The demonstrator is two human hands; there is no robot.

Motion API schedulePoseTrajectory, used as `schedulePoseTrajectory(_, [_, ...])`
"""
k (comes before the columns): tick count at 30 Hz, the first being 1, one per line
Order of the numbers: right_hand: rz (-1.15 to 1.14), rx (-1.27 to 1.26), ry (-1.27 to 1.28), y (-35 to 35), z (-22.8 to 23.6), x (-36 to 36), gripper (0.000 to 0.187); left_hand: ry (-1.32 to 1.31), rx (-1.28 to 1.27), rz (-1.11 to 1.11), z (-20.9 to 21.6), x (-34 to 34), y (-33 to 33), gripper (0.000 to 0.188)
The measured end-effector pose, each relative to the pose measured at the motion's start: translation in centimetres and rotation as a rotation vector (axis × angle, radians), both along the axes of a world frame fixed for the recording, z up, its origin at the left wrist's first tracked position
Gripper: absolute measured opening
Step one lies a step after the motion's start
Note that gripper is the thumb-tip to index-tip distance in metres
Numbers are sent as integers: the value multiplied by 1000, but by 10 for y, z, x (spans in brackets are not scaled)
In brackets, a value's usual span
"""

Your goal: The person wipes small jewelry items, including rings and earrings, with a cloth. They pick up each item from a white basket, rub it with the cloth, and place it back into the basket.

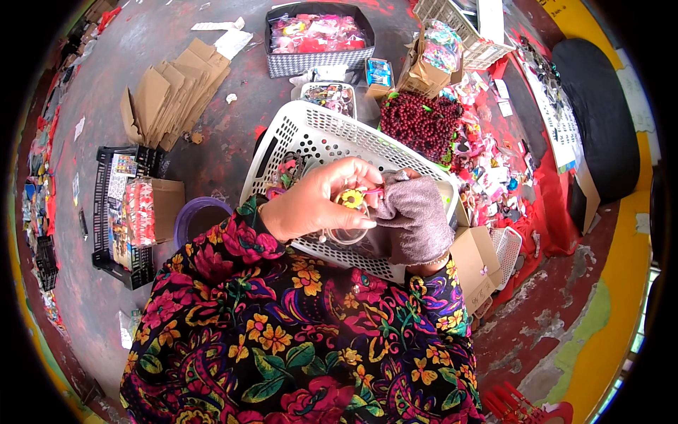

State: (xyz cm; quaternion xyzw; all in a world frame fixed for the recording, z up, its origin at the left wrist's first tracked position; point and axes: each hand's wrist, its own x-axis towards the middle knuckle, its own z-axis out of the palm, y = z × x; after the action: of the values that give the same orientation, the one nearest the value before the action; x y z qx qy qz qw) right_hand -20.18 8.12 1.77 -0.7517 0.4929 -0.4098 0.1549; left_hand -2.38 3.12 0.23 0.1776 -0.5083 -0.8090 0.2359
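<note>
— Yellow, flower-shaped, small: that is the trinket pinched at the fingertips of the bare left hand, am I right?

— Yes. That hand is curled nearly closed, thumb and fingers meeting on the yellow piece, with a pink bit just beside it. The right hand wears a grey knitted glove and is bunched up against the left, fingers bent in toward the same spot; whether it grips the trinket too, I cannot tell.

— And what hangs under them?

— A clear plastic bag, touching both hands, though which one holds it is unclear.

— Where does all this sit?

— Above the near rim of a white perforated basket, tilted toward the person, with small colourful pieces lying inside it. Floral sleeves in black, red and yellow run up from the lower edge.

— Further out?

— Behind the basket on the right lies a heap of dark red beads, and beyond it a checked bin filled with pink packets. On the left, a stack of flattened cardboard lies on the grey floor, near a black crate packed with goods and a purple tub beside it.
</note>
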Motion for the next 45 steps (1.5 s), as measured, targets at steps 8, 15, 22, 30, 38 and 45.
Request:
schedulePoseTrajectory(8, [-143,58,25,5,-12,-4,10,130,386,9,-5,4,-3,39])
schedulePoseTrajectory(15, [-123,127,165,8,-6,-7,12,121,358,95,-6,4,-2,26])
schedulePoseTrajectory(22, [-201,156,116,8,-25,-15,16,-30,96,133,-13,4,-2,21])
schedulePoseTrajectory(30, [-419,72,376,7,-29,-8,18,-194,-276,334,-12,-1,4,31])
schedulePoseTrajectory(38, [-144,168,-45,7,-8,20,22,-363,-739,289,-10,-7,7,55])
schedulePoseTrajectory(45, [-187,161,564,6,14,10,15,-125,-198,143,-15,-7,8,34])
